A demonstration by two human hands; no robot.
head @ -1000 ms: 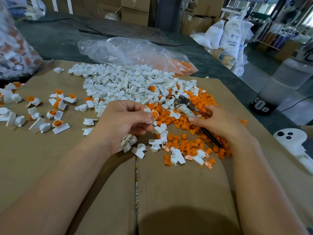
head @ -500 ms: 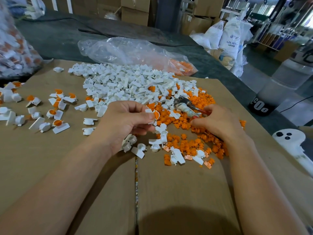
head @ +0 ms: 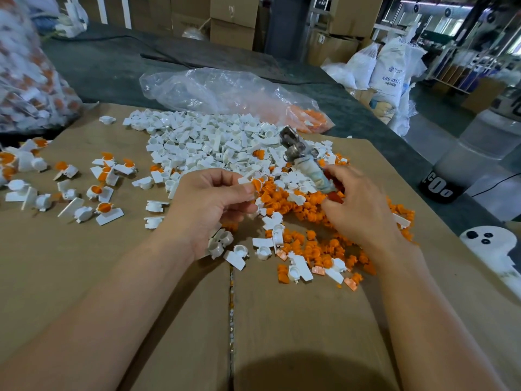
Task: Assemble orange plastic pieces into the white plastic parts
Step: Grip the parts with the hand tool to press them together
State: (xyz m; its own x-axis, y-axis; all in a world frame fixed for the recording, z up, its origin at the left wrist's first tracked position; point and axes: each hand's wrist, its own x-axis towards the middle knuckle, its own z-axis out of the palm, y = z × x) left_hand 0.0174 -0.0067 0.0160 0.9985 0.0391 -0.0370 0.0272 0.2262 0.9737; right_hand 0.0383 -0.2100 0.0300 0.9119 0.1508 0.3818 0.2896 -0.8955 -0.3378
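Note:
My left hand point(head: 208, 204) pinches a white plastic part with an orange piece point(head: 255, 184) seated in it, held just above the cardboard. My right hand point(head: 358, 204) grips the red handle of a metal tool point(head: 303, 159), whose wrapped shaft and metal head tilt up and away over the parts. A heap of loose white parts point(head: 214, 142) spreads behind the hands. Loose orange pieces point(head: 310, 246) lie under and in front of my right hand. Several assembled white-and-orange parts point(head: 103, 193) lie at the left.
The work surface is flattened cardboard point(head: 169, 320) with a seam down the middle. A clear plastic bag point(head: 225, 91) with orange pieces lies behind the heap. Another bag of parts point(head: 28, 80) stands far left. A white ghost-shaped object point(head: 490, 246) sits at the right edge.
My right hand has taken hold of the tool that lay on the orange pieces and raised its metal head up and away. My left hand keeps its pinch on the part.

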